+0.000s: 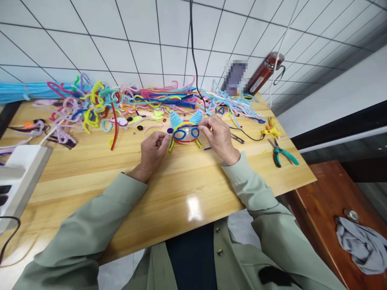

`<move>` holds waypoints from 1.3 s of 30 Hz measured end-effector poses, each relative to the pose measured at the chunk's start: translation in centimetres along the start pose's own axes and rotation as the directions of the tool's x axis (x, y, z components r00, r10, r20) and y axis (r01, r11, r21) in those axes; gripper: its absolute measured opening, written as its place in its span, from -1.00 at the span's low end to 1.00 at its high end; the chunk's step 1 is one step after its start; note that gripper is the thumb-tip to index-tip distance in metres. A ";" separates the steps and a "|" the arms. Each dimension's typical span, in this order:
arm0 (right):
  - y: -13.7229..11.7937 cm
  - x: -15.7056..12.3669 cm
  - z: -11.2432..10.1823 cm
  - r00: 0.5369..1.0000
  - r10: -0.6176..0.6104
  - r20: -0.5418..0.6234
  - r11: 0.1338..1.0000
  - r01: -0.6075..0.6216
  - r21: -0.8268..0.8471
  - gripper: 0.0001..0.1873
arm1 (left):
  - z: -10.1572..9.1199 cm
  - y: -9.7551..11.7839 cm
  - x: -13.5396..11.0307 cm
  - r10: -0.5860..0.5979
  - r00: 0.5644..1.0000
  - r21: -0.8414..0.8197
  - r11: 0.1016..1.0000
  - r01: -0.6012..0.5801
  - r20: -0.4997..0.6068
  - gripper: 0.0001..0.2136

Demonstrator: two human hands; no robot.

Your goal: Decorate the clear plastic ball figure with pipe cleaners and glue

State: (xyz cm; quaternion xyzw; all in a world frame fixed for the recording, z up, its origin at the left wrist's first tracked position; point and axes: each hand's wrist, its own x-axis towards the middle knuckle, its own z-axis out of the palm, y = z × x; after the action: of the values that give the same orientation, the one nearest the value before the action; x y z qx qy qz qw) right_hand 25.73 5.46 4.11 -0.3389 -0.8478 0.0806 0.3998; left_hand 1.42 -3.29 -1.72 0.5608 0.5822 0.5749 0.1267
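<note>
A pair of blue pipe-cleaner glasses (180,134) with two round rims lies across the front of a small pipe-cleaner figure. The figure has light blue pointed ears (197,117), a yellow band over a whitish middle, a red lower edge and short yellow-green legs (198,143). My right hand (219,137) pinches the right end of the glasses by the right ear. At the opposite side my left hand (155,152) is closed in a pinch beside the left rim; its fingertips seem to hold the glasses' other end, though the contact is tiny.
Pipe cleaners (96,100) in many colours are heaped along the wall. To the right lie green-handled pliers (282,155), a yellow glue gun (271,128) and a dark slim tool (237,138). A white power strip (22,177) is at left; a red-brown flask (266,72) stands behind.
</note>
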 end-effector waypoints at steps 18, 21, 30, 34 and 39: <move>0.0 -0.8 1.4 0.990 0.114 -0.088 0.991 -0.107 0.078 -0.82 | 0.1 -0.3 -0.2 0.020 1.000 -0.016 1.000 -0.020 0.010 -0.73; -0.1 -0.8 0.9 0.991 0.098 -0.087 0.991 -0.089 0.101 -0.83 | 0.1 -0.5 -0.2 0.053 0.999 -0.003 0.999 -0.053 0.006 -0.76; -2.7 -1.9 -2.0 0.994 -0.108 -0.015 0.988 0.109 0.111 -0.84 | -0.9 4.1 -0.6 0.471 0.880 0.110 0.873 -0.475 0.066 -0.77; -4.3 -2.8 -2.1 0.986 -0.164 -0.019 0.980 0.165 0.108 -0.86 | -0.9 5.8 -1.7 0.509 0.836 0.189 0.817 -0.545 0.207 -0.77; -5.6 -3.7 -2.6 0.989 -0.145 -0.014 0.984 0.146 0.107 -0.86 | -0.6 6.2 -2.2 0.563 0.809 0.205 0.782 -0.588 0.170 -0.89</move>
State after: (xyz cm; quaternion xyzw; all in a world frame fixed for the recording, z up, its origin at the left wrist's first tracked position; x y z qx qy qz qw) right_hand 26.44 -1.51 5.81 -0.2544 -0.8634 0.0955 0.4250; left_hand 4.82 -7.16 2.39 0.7510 0.4430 0.4800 -0.0969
